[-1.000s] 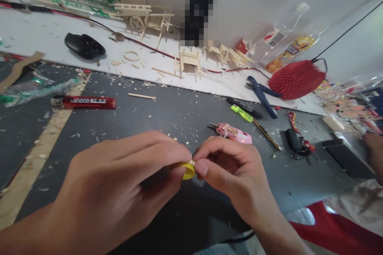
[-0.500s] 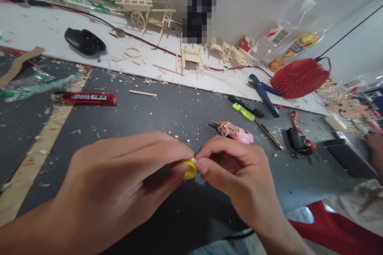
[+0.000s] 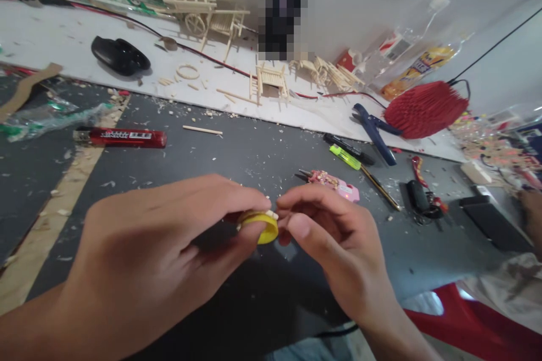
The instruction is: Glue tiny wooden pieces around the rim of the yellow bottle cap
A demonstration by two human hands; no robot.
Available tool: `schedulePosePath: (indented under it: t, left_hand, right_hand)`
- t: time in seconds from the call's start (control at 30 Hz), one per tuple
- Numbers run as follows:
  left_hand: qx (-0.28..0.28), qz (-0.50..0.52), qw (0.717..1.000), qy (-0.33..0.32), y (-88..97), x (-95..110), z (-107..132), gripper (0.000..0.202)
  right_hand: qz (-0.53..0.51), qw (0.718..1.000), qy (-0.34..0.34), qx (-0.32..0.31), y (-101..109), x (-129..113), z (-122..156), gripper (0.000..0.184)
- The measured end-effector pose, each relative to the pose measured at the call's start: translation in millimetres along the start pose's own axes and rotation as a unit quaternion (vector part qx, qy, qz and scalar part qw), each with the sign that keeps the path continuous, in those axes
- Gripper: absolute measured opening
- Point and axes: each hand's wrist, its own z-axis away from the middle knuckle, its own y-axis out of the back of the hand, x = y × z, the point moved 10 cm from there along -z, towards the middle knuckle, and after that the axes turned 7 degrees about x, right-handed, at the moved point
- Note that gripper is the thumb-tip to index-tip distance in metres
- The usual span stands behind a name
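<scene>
My left hand (image 3: 169, 248) is closed round a small yellow round cap (image 3: 263, 227), held between thumb and fingers just above the dark table (image 3: 237, 158). My right hand (image 3: 334, 237) pinches a tiny pale wooden piece (image 3: 273, 215) against the cap's rim. The two hands meet fingertip to fingertip at the middle of the view. Most of the cap is hidden behind my left fingers.
A pink glue gun (image 3: 334, 183) lies just beyond my right hand. A red lighter (image 3: 121, 137), green lighter (image 3: 344, 157), blue pliers (image 3: 375, 127), red paper lantern (image 3: 425, 108) and small stick-built chairs (image 3: 269, 80) and a cart (image 3: 199, 11) spread across the table. Another person's hand (image 3: 532, 214) shows at right.
The yellow cap has tilted so more of its rim shows, and both hands have risen slightly. My right fingers have shifted a little on the wooden piece.
</scene>
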Motion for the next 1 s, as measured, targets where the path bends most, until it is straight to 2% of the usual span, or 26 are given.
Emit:
schedulePosePath:
  t: [0.1, 0.3, 0.63, 0.73, 0.87, 1.0]
  left_hand:
    - [-0.013, 0.004, 1.000, 0.000, -3.6, 0.2, -1.3, 0.011]
    - [-0.022, 0.010, 0.999, -0.035, -3.5, 7.8, 0.5, 0.015]
    - [-0.034, -0.014, 0.997, -0.074, -6.2, 17.8, 0.1, 0.017]
    - [-0.008, -0.011, 0.996, -0.085, -0.7, 20.1, 1.5, 0.015]
    - [-0.028, -0.006, 0.997, -0.071, -6.5, 16.0, 4.1, 0.018]
    - [-0.011, -0.017, 0.996, -0.086, -4.2, 18.0, 4.1, 0.017]
  right_hand:
    - [0.019, 0.999, 0.031, -0.009, -1.0, -2.7, 2.8, 0.013]
    - [0.065, 0.996, 0.058, 0.011, -2.4, -15.5, 1.0, 0.011]
    - [0.071, 0.997, 0.042, 0.010, -5.6, -18.7, 5.1, 0.014]
    - [0.083, 0.995, 0.051, 0.014, -5.4, -20.8, 5.4, 0.014]
    - [0.098, 0.993, 0.066, 0.017, -4.6, -24.2, 5.4, 0.015]
    - [0.085, 0.995, 0.043, 0.011, -2.7, -19.2, 4.5, 0.014]
